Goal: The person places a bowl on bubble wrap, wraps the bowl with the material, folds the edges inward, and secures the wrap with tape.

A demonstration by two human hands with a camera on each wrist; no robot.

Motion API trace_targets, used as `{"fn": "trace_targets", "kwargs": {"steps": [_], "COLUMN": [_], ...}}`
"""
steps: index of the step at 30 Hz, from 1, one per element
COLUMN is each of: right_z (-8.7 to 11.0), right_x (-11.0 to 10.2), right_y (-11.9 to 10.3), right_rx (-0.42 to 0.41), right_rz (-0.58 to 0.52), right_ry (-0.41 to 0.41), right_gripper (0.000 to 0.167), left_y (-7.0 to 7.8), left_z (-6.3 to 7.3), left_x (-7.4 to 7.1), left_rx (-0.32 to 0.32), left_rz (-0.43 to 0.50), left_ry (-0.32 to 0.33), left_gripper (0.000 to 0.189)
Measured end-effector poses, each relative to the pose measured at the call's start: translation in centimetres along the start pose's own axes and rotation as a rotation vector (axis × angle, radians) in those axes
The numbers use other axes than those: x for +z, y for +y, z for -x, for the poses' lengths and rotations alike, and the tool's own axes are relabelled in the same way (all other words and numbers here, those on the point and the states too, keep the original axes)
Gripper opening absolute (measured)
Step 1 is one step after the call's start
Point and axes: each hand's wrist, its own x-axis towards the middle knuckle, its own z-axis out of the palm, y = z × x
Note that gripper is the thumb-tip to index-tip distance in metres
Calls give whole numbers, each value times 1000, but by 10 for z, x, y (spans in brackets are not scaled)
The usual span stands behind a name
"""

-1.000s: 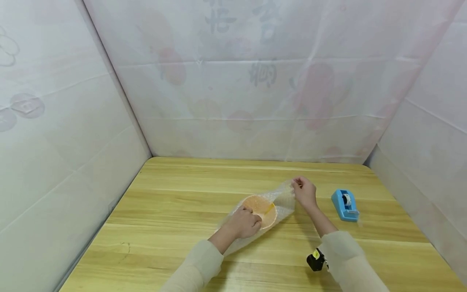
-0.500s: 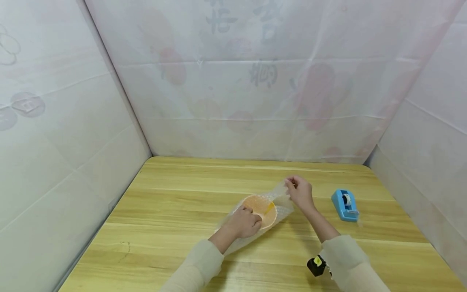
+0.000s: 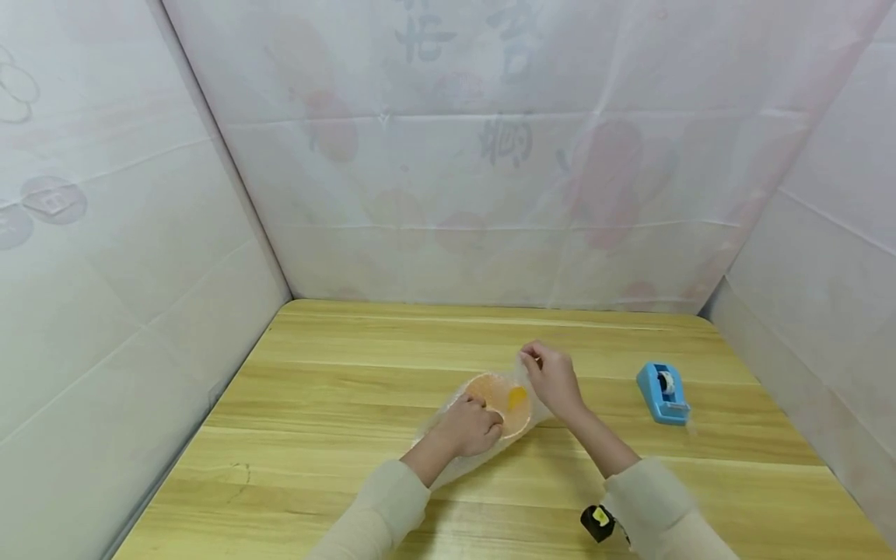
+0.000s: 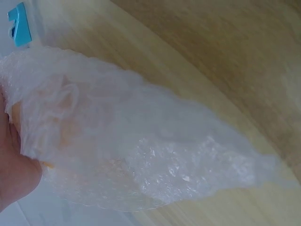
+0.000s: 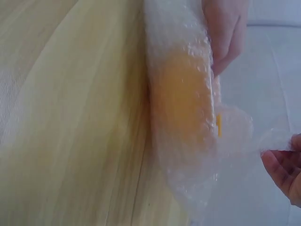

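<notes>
An orange bowl (image 3: 518, 424), partly covered by clear bubble wrap (image 3: 458, 470), lies near the middle of the wooden table. A yellow patch (image 3: 517, 399) shows at its inner far side. My left hand (image 3: 467, 426) reaches over the near rim and presses the folded wrap into the bowl; its fingertips are partly hidden. My right hand (image 3: 553, 381) pinches a raised corner of the wrap between thumb and finger, right of the bowl. In the right wrist view, the thin film (image 5: 275, 141) stretches from the bowl to that pinch. In the left wrist view, the wrap (image 4: 197, 160) tapers to a loose end.
A blue tape dispenser (image 3: 663, 394) with a roll of tape stands on the table (image 3: 294, 404) to the right. Beside the right sleeve is a small black device (image 3: 597, 524) with a yellow label. Printed white cloth walls (image 3: 420, 264) enclose the back and both sides.
My right hand has moved left, drawing the pinched corner of the bubble wrap toward the bowl. The black device has shifted along with the right sleeve. My left hand has stayed in place.
</notes>
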Motion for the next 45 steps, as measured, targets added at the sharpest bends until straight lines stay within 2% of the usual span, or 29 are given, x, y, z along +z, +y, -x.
{"fn": "trace_targets", "kwargs": {"steps": [5, 9, 12, 15, 18, 24, 32, 36, 42, 45], "right_z": [10, 21, 30, 38, 45, 52, 55, 52, 46, 44], "right_x": [14, 30, 41, 49, 55, 57, 56, 54, 52, 52], "right_y": [-12, -16, -16, -14, -11, -8, -3, -2, -1, -1], "right_rx": [-140, -300, -419, -479, -466, -362, -277, -285, -298, -287], "right_rz": [102, 235, 327, 384, 398, 316, 273, 279, 309, 319], "right_ry": [1, -10, -12, 9, 22, -4, -99, -155, -232, -260], "right_gripper": [5, 4, 12, 19, 24, 24, 6, 10, 22, 22], "left_y": [2, 2, 2, 2, 2, 1, -3, -6, -13, -15], "left_z": [1, 1, 1, 2, 2, 4, 5, 5, 4, 3], "left_x": [-3, -3, -2, 0, 1, 4, 9, 11, 13, 12], "left_rx": [3, 15, 10, 2, 6, 28, 72, 89, 143, 146], "left_rz": [-14, -11, 5, 19, 10, -15, -23, 58, 265, 325], "left_ry": [-7, -1, 17, 33, 35, 63, 96, 118, 178, 184], "left_gripper": [37, 36, 37, 38, 41, 44, 40, 39, 36, 38]}}
